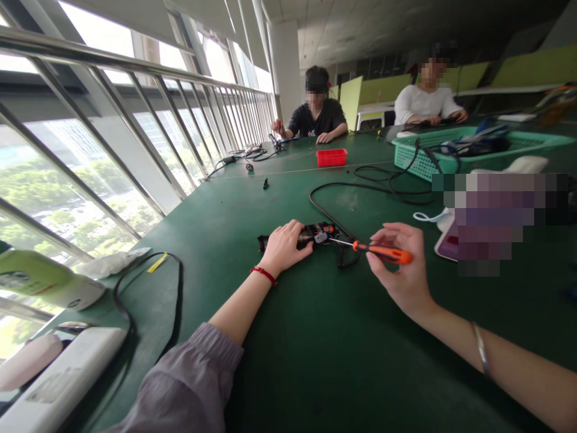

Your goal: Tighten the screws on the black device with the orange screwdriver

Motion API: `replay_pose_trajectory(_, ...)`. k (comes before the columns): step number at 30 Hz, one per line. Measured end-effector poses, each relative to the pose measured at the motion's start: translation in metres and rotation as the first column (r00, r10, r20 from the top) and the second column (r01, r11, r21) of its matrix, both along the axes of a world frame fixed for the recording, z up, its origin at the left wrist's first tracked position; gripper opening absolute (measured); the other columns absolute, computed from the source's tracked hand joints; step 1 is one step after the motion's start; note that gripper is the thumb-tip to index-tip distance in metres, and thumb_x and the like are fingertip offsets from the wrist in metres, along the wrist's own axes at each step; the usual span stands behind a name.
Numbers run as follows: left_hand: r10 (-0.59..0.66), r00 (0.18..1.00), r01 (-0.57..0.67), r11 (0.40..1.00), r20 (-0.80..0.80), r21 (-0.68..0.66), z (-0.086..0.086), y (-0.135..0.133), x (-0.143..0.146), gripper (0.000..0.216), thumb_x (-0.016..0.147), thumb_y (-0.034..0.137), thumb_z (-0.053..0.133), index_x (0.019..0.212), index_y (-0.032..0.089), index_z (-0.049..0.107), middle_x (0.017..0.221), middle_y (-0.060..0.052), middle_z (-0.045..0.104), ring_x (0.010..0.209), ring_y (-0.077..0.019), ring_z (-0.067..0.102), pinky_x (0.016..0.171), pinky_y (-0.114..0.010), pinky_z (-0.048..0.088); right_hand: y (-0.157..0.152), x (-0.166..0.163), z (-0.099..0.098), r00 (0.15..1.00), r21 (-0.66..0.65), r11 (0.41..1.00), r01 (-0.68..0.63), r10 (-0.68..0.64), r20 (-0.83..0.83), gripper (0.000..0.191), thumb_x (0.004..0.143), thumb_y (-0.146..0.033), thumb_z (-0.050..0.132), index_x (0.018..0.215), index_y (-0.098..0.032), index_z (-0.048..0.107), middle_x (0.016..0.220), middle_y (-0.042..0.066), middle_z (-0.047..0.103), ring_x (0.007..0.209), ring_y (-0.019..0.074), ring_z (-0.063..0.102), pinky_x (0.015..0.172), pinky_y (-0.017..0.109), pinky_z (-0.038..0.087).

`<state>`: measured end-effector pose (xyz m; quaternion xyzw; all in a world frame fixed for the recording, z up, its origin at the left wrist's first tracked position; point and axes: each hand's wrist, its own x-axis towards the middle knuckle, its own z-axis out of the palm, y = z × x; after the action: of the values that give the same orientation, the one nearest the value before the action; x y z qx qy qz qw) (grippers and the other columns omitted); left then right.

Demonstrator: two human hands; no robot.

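My left hand [285, 245] presses down on a small black device [315, 232] lying on the green table [288, 349], fingers curled over its left part. A black cable [331, 210] runs from the device toward the back. My right hand [401, 267] grips an orange-handled screwdriver [383, 253]; its thin metal shaft points left and its tip touches the device's right end. A red string circles my left wrist and a metal bangle sits on my right forearm.
A red tray [331, 157] and a green basket [473, 151] of cables stand further back. Two other people sit at the far end. A phone [446, 243] lies right of my hand. A white power strip [63, 379] and black cable lie at the near left, beside a railing.
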<state>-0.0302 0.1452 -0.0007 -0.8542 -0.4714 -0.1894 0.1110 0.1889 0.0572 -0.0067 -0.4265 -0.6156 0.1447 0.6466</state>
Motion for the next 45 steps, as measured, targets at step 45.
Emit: replay_pose_trajectory(45, 0.003, 1.0, -0.003, 1.0, 0.005, -0.018, 0.0017, -0.0005, -0.0008, 0.026, 0.082, 0.04, 0.05, 0.096, 0.018, 0.052, 0.094, -0.005, 0.059, 0.085, -0.0199, 0.06, 0.075, -0.031, 0.045, -0.0013, 0.0001, 0.0043, 0.996, -0.226, 0.971, -0.081, 0.085, 0.009, 0.016, 0.079, -0.028, 0.061, 0.092, -0.022, 0.054, 0.058, -0.005, 0.048, 0.045, 0.0094, 0.045, 0.043, 0.023, 0.037)
